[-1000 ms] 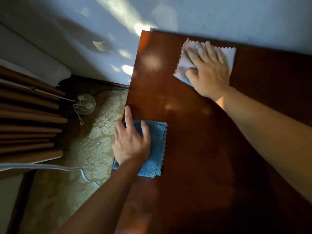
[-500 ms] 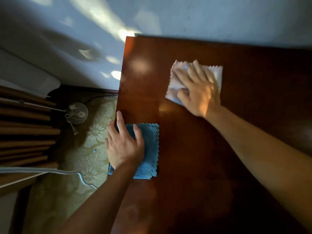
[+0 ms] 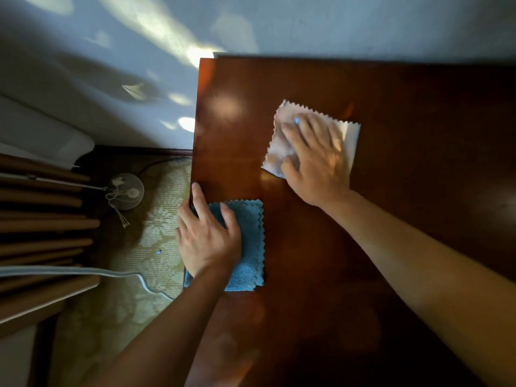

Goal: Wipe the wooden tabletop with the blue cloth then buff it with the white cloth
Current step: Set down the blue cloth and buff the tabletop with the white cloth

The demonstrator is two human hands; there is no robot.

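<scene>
The dark glossy wooden tabletop (image 3: 391,247) fills the right of the view. A folded blue cloth (image 3: 248,241) lies at its left edge. My left hand (image 3: 208,241) rests flat on that cloth, fingers straight, the index finger reaching past it onto the wood by the edge. Further back, a white cloth (image 3: 282,141) with zigzag edges lies flat on the wood. My right hand (image 3: 315,160) presses on it with spread, straight fingers and is blurred by motion.
The table's back edge meets a pale wall (image 3: 307,26). Left of the table is a patterned carpet (image 3: 156,241) with a round lamp base (image 3: 128,191), a white cable (image 3: 83,272) and wooden slats (image 3: 42,219).
My right hand has slid the white cloth from the table's back edge toward me. My left hand and the blue cloth have stayed at the left edge.
</scene>
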